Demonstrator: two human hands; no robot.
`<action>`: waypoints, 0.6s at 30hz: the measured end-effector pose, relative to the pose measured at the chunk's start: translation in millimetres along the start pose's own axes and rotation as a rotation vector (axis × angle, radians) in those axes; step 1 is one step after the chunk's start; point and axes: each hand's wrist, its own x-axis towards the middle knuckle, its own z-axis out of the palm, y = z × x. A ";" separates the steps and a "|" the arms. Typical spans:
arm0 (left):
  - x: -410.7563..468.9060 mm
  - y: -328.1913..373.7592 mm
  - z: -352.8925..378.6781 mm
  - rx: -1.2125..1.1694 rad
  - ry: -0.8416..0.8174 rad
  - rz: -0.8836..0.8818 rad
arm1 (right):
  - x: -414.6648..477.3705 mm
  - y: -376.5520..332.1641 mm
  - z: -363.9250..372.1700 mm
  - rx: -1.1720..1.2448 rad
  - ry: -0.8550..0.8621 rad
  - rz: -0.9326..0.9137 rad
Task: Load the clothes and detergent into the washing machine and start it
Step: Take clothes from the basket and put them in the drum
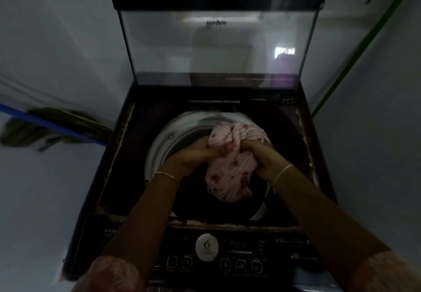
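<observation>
A dark top-loading washing machine (pixel 127 177) stands open below me, its glass lid (pixel 216 47) raised upright at the back. Over the round drum opening (pixel 159 145) I hold a bunched pink striped garment with red flowers (pixel 230 171). My left hand (pixel 193 155) grips its left side, fingers curled into the cloth. My right hand (pixel 259 157) grips its right side. The cloth hangs down into the drum mouth. No detergent is in view.
The control panel (pixel 227 259) with a round silver dial (pixel 206 247) and several buttons runs along the machine's near edge. Pale walls close in on both sides. A blue pipe (pixel 54 125) and dark cloths (pixel 45 127) hang at the left; a green pipe (pixel 364 45) runs at the right.
</observation>
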 end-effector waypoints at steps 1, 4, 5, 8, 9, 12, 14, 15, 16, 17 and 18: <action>4.0 -5.9 -3.8 -0.060 0.043 -0.045 | 2.2 7.3 0.3 -0.032 0.015 -0.011; 18.7 -25.3 -15.4 -0.234 0.190 -0.242 | 8.6 27.4 5.5 -0.143 0.064 0.000; 22.9 -33.3 -19.9 -0.231 0.218 -0.274 | 10.2 32.8 7.6 -0.171 0.050 0.015; 24.8 -51.5 -28.0 -0.105 0.268 -0.364 | 17.3 49.1 13.2 -0.225 -0.006 0.057; 24.2 -55.1 -28.9 -0.089 0.275 -0.389 | 17.4 53.1 15.5 -0.255 -0.004 0.064; 21.3 -59.4 -30.4 -0.089 0.265 -0.433 | 19.9 66.5 16.3 -0.391 0.017 0.069; 19.7 -61.4 -31.4 -0.046 0.275 -0.446 | 19.3 71.7 14.5 -0.491 -0.006 0.061; 19.1 -62.4 -31.4 -0.019 0.272 -0.453 | 18.3 73.0 13.1 -0.547 -0.023 0.055; 19.7 -63.7 -31.4 0.001 0.261 -0.460 | 17.2 73.8 11.3 -0.592 -0.036 0.053; 19.8 -63.1 -30.3 0.018 0.246 -0.463 | 16.3 74.4 9.8 -0.623 -0.041 0.050; 20.4 -63.2 -30.1 0.036 0.235 -0.457 | 14.6 74.6 8.7 -0.655 -0.043 0.047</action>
